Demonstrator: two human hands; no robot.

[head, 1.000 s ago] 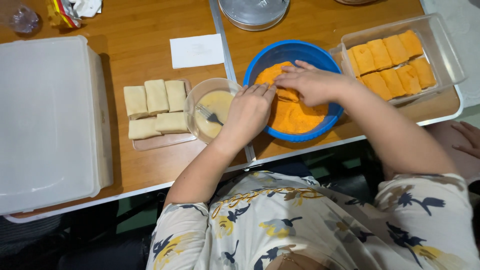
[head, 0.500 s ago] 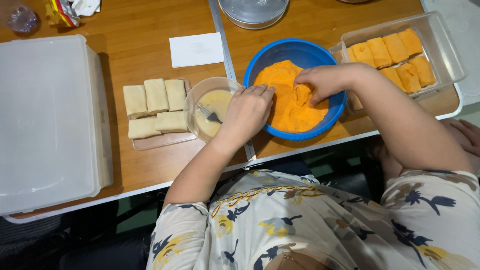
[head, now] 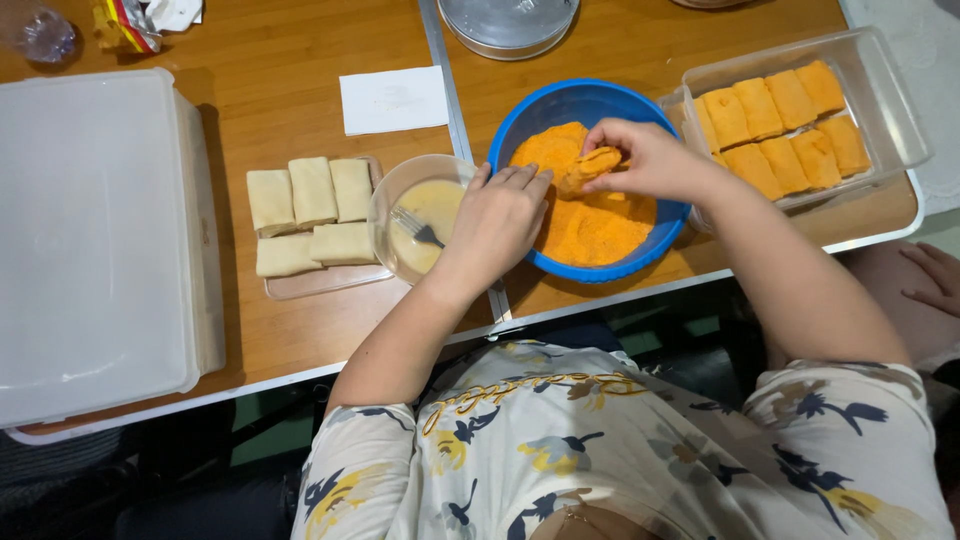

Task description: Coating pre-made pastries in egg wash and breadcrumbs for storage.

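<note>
A blue bowl [head: 575, 100] of orange crumbs sits in the middle of the wooden table. My right hand [head: 650, 160] holds a crumb-coated roll [head: 590, 165] just above the crumbs. My left hand [head: 500, 215] rests on the bowl's left rim, fingers together, holding nothing that I can see. Beside it stands a clear bowl of pale batter [head: 425, 215] with a fork [head: 412, 226] in it. Several uncoated pale rolls [head: 310, 215] lie on a clear lid to the left. A clear tub [head: 895, 120] at the right holds several coated orange rolls [head: 780, 115].
A large white lidded container [head: 95, 240] fills the table's left side. A white paper napkin [head: 393, 100] lies behind the batter bowl. A round glass lid [head: 510, 22] sits at the back. Another person's hand [head: 935, 275] shows at the right edge.
My right hand has lifted the coated roll out of the crumbs and turned it. My left hand has stayed on the bowl's rim.
</note>
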